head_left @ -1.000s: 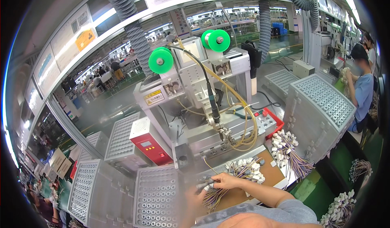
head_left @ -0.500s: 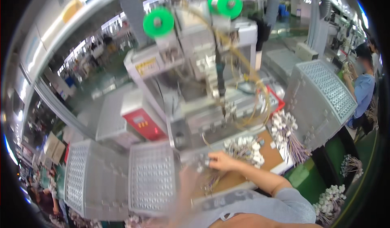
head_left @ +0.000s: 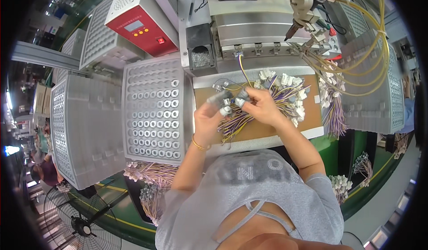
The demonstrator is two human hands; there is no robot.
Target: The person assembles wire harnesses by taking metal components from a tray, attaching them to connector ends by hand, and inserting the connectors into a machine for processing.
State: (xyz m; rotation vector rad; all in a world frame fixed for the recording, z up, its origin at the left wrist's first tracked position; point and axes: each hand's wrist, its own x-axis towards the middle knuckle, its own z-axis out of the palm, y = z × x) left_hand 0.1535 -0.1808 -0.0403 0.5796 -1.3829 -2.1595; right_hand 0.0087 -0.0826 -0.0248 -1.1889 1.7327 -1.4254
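Note:
Over the brown work board [head_left: 203, 84], my left hand [head_left: 207, 124] and my right hand [head_left: 263, 109] come close together, with pale covers on their fingertips. A small blue-and-silver part [head_left: 229, 101] shows between them. My right thumb and index finger are pinched at its right side. Motion smears my left fingertips, so their grip is unclear. Beneath and beside my right hand lies a bundle of purple and yellow wires [head_left: 234, 124] with white connectors [head_left: 292, 81]. One wired piece [head_left: 238, 54] sits in the machine's metal fixture [head_left: 267, 49], its wires trailing toward the board.
Left of the board stands a pale tray [head_left: 129, 112] with rows of round metal parts [head_left: 161, 125]. Behind it is a red-and-white control box [head_left: 145, 25]. A pointed machine tip [head_left: 292, 30] and looping yellow tubes [head_left: 381, 49] hang at the right. More wire bundles [head_left: 334, 112] hang off the right edge.
The view has tilted down and turned toward the board. My left hand has moved up from a low blurred position to meet my right hand, which stays near the wires.

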